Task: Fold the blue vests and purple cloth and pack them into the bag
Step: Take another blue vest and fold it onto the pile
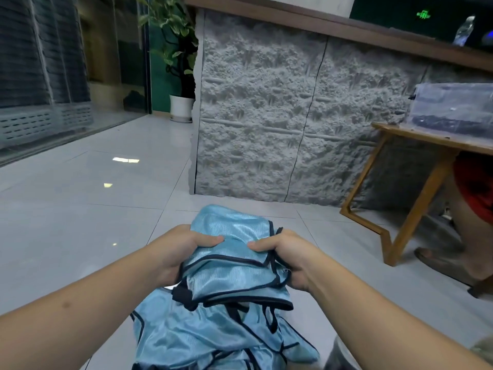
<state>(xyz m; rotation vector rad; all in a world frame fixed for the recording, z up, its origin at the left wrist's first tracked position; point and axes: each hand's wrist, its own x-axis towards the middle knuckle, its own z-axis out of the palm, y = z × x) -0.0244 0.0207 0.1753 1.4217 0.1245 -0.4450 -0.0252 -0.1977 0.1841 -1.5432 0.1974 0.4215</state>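
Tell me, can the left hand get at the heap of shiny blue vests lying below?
Probably yes: the heap of blue vests lies uncovered just beneath, but the left hand grips the folded blue vest and must release it.

A folded blue vest [234, 265] of shiny light-blue mesh with dark navy trim sits gripped between the left hand [176, 252] and the right hand [288, 255], one on each side edge, thumbs pressed on its upper face. Beyond the thumbs its far end bulges up in a rounded fold; nearer than the grip, layered trimmed edges stack up. Directly below the grip lies a loose, crumpled heap of blue vests [213, 340], same fabric, straps tangled.
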